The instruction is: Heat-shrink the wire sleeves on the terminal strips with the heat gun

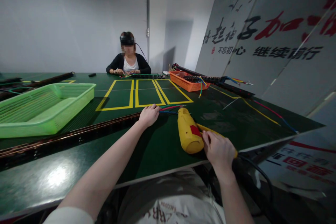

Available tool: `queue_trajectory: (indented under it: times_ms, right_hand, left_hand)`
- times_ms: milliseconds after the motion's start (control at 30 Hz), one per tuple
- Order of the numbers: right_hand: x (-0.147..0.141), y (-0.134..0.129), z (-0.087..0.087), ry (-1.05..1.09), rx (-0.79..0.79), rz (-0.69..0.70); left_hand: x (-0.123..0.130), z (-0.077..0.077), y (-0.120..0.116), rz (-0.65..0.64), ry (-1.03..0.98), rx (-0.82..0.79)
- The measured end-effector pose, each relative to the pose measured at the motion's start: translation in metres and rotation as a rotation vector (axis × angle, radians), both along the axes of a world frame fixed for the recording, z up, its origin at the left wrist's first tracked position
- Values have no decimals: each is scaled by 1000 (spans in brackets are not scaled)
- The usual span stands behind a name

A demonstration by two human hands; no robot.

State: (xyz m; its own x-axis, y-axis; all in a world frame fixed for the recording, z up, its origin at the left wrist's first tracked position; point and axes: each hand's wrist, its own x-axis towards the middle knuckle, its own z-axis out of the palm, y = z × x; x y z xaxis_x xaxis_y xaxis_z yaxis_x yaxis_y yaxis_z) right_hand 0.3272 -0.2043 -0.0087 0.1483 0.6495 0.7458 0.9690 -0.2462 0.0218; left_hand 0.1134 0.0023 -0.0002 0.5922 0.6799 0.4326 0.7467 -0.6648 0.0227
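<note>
My right hand (219,147) is wrapped round the handle of a yellow heat gun (189,131), whose nozzle points away from me, at the wires. My left hand (149,115) is closed on the bundle of red, green and blue wires (170,107) at the end of a long dark bar (78,134). The wire ends stick out to the right of my fingers, close to the nozzle. The bar runs left from my hand across the green table.
A light green basket (49,106) stands at the left, with more dark bars behind it. An orange basket (186,83) with bars and wires lies at the back right. Across the table (223,112) a person (128,61) handles wires. A black cable (258,171) hangs at the right.
</note>
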Motion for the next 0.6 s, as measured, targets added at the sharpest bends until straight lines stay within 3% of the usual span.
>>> queue_trajectory:
  times_ms: [300, 600]
  right_hand:
    - [-48, 2, -1, -7, 8, 152]
    - [-47, 2, -4, 12, -9, 182]
  left_hand:
    - [0, 2, -2, 29, 40, 31]
    - [0, 0, -1, 12, 40, 42]
